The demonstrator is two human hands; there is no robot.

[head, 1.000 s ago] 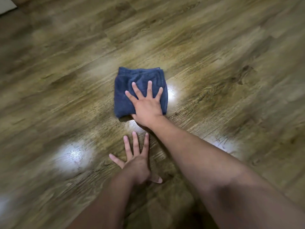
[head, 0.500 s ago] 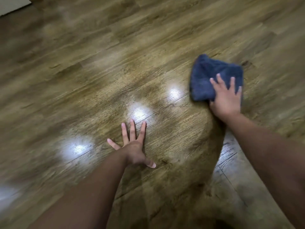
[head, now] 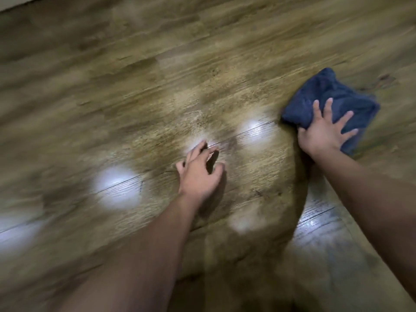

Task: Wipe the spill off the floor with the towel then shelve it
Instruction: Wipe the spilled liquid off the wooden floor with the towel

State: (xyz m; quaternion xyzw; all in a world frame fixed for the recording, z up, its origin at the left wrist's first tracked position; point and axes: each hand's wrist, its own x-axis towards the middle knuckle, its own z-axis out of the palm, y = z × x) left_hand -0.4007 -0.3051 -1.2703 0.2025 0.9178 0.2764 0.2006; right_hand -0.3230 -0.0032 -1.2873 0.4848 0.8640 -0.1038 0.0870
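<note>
Since half a second earlier the towel (head: 324, 102) had bunched up from its flatter fold, and the left hand (head: 200, 174) had gone from flat, spread fingers to curled ones lifting off the floor (head: 135, 75). The whole frame was motion-blurred.

Towel: dark blue, crumpled, lying on the floor to the right of the left hand and well apart from it. The right hand (head: 324, 131) was on its near edge, fingers spread across the top and thumb tucked at the left edge; it looked like gathering or pinching rather than flat pressing, but blur left that uncertain.

Handling, my read: soft terry, light, no stiffness, will drape and unfold if lifted by one corner. It may be damp, so slightly heavier and clingy. Best to grab it through the bunched middle, or by the folded stack, before carrying it to a shelf.

Left hand held nothing, fingers loosely curled; whether the fingertips touched the floor was not clear.

Floor around the towel: glossy wood-look planks, with several bright light reflections left of the towel and one wet-looking sheen nearer the camera below it. No distinct puddle could be made out. A pale strip showed at the far top-left corner, possibly a wall base. No shelf in view.
</note>
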